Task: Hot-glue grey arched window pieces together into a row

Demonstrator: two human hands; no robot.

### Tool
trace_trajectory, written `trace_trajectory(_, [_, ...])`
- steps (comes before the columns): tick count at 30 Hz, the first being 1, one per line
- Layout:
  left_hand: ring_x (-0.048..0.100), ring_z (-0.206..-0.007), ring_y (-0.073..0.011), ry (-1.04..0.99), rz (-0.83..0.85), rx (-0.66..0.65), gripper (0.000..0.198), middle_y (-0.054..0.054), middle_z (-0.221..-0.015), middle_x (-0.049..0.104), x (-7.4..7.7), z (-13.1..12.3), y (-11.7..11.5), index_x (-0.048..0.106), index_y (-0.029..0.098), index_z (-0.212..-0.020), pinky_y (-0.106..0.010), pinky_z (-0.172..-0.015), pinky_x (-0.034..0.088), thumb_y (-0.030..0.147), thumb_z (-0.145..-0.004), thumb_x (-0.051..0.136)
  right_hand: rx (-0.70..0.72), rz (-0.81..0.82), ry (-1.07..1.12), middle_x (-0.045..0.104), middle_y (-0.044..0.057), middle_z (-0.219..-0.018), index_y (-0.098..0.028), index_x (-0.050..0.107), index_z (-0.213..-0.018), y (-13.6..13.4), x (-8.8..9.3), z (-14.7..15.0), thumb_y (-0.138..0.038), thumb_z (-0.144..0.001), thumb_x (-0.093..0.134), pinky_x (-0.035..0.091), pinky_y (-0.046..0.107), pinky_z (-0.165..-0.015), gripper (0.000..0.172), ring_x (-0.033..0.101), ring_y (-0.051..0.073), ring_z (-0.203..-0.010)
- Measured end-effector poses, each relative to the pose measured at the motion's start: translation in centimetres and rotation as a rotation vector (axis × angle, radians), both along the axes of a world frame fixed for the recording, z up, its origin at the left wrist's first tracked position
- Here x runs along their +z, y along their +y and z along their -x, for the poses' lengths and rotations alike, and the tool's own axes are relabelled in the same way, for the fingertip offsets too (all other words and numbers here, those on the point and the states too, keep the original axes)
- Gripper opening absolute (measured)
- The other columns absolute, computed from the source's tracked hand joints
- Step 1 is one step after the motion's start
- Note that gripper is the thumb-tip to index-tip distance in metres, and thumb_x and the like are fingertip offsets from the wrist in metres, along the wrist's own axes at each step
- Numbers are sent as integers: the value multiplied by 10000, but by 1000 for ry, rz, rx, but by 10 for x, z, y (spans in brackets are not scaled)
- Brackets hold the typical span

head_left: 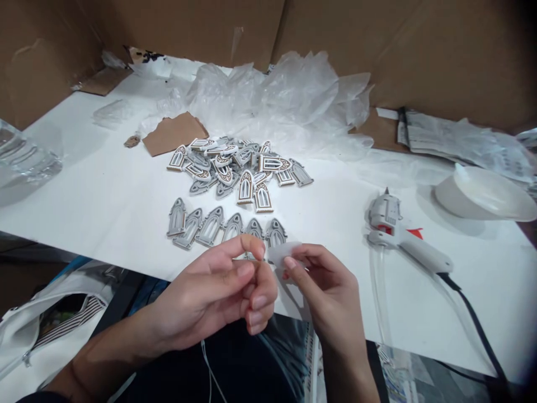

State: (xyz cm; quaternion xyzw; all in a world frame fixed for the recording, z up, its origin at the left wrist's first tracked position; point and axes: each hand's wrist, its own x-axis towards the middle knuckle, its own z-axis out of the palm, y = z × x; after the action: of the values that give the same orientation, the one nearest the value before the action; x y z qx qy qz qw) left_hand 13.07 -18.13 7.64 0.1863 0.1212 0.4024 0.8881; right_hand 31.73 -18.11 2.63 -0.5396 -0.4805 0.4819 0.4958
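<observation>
My right hand (331, 285) pinches a small, thin, whitish translucent sheet (283, 253) between thumb and fingers. Beside it, my left hand (226, 291) is curled, with the thumb near the bent fingers; whatever lies between them is too hidden to make out. Just beyond both hands, several grey arched window-shaped pieces (212, 226) lie in a row, some partly covered by my fingers. Farther back is a loose pile of similar arched pieces (245, 187), some turned to show white fronts with brown-gold ornament, others showing grey.
At right lie a grey hot glue gun (390, 218) with its black cord (478, 319) and a white plastic bowl (482, 193). Crumpled clear plastic bags (289, 92) and a torn cardboard piece (174, 133) are at the back. Cardboard walls (377, 50) surround the white table (104, 184).
</observation>
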Motion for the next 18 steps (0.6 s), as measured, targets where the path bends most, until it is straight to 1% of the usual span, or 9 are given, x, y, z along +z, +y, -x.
trace_trajectory(5, [469,-639,-73,13,-1,-3,87,18,-716,457,-2,0,-1,521,169,-1021,-182,-645,423,129,-974,460,-6,7,3,642,-17,-767,-249,679,-866,-1,2,0,-282,-816,735,521,205,-595,82,577,103,-643])
trace_trajectory(8, [458,-632,-68,19,7,-10,84,27,-711,436,-3,0,-1,526,174,-1018,-178,-642,416,125,-954,501,-9,25,4,638,-15,-766,-246,676,-864,-2,2,0,-286,-813,738,529,223,-603,89,578,110,-642])
trace_trajectory(13, [450,-631,-72,23,40,-8,190,26,-707,411,0,0,0,535,174,-976,-189,-648,423,24,-915,436,-9,36,10,630,-12,-750,-242,674,-866,-2,0,-1,-294,-811,741,533,239,-600,101,586,122,-644])
trace_trajectory(18, [434,-616,-82,15,66,-7,272,22,-682,401,3,-1,2,514,165,-886,-198,-647,429,-57,-815,373,3,36,32,630,-24,-756,-255,679,-868,-2,-2,-1,-280,-822,735,519,207,-611,77,586,104,-660])
